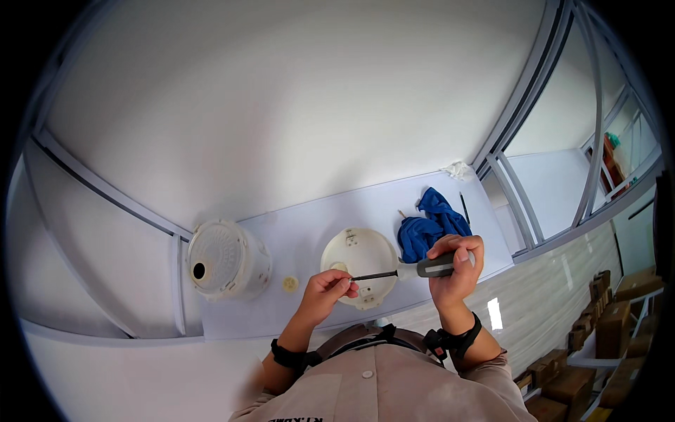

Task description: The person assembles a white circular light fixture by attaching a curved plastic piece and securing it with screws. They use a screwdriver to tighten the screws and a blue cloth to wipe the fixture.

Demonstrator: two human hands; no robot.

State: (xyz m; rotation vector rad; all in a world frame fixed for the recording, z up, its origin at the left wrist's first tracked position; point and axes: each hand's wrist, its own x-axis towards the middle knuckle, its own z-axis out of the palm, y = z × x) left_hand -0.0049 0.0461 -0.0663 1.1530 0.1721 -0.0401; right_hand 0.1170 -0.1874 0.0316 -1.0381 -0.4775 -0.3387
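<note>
A screwdriver with a thick grey handle and a long dark shaft lies nearly level, its tip pointing left. Its handle is wrapped by my right hand. My left hand pinches the tip end between thumb and fingers; whether a small screw is in there too is too small to tell. Below the shaft a round, shallow cream-white cover rests on the table, with small metal fittings near its rim. A little round pale piece sits at that cover's left side, partly behind my left fingers.
On the white table, a white bucket-like housing with a dark hole stands left. Near it lies a small yellowish disc. Blue cloth, a thin dark rod and crumpled white tissue lie right. Cardboard boxes stand beyond.
</note>
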